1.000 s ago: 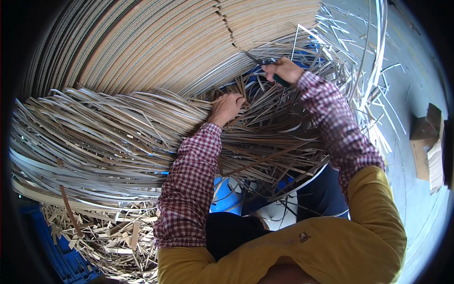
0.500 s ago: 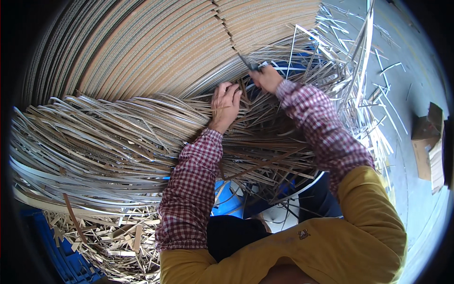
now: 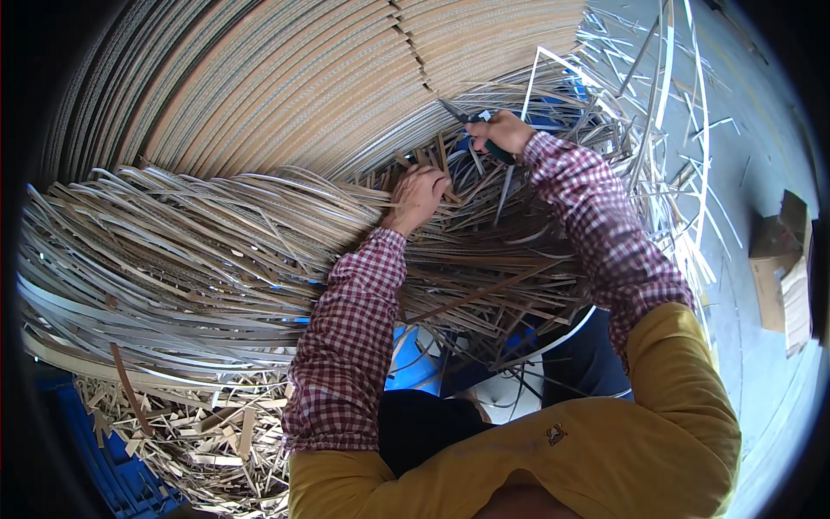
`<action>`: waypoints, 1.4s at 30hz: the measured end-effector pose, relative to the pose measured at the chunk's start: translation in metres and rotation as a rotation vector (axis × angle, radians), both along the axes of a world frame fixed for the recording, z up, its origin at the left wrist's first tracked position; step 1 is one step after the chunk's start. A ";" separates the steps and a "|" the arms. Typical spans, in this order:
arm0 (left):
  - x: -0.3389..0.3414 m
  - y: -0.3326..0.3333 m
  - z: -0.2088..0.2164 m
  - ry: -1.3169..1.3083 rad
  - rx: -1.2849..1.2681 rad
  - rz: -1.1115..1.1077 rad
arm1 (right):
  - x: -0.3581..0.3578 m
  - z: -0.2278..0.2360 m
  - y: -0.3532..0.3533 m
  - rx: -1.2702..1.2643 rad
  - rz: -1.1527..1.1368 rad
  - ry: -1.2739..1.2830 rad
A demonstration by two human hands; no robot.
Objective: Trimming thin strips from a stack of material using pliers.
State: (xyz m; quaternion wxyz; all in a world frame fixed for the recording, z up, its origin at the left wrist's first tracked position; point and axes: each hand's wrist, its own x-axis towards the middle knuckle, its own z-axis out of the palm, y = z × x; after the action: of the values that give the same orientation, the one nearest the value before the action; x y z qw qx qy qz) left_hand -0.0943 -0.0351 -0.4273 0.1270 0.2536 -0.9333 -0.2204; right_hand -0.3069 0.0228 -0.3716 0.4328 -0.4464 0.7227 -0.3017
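My right hand (image 3: pixel 506 132) is closed on a pair of scissors (image 3: pixel 455 110) with a dark pointed blade and dark green handles. The blade points up and left, its tip near the lower edge of a big stack of cardboard sheets (image 3: pixel 285 86). Just below and to the left, my left hand (image 3: pixel 419 197) has its fingers curled around some thin cardboard strips (image 3: pixel 451 194). Long bundles of narrow strips (image 3: pixel 181 225) run leftward from it in a loose, thick layer. More tangled strips lie beneath both hands.
A blue crate (image 3: pixel 104 454) holding cardboard scraps (image 3: pixel 233 450) stands at the lower left. Loose white strips (image 3: pixel 702 164) stick up and spill onto the grey floor (image 3: pixel 752 147) at right. Farther right is an open cardboard box (image 3: pixel 769 277).
My right hand has shifted slightly right with the scissors, whose handles now show more clearly. My left hand has moved slightly lower, its fingers more curled. Some long strips at right have swung.
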 end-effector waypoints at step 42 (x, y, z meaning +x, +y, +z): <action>0.002 0.002 -0.010 -0.046 -0.019 0.025 | 0.014 -0.025 -0.011 -0.116 -0.094 -0.461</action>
State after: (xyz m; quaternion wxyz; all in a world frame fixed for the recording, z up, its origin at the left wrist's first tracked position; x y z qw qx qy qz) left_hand -0.0921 -0.0333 -0.4373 0.1107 0.2689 -0.9348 -0.2040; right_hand -0.2927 0.0119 -0.3970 0.5454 -0.3558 0.6064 -0.4564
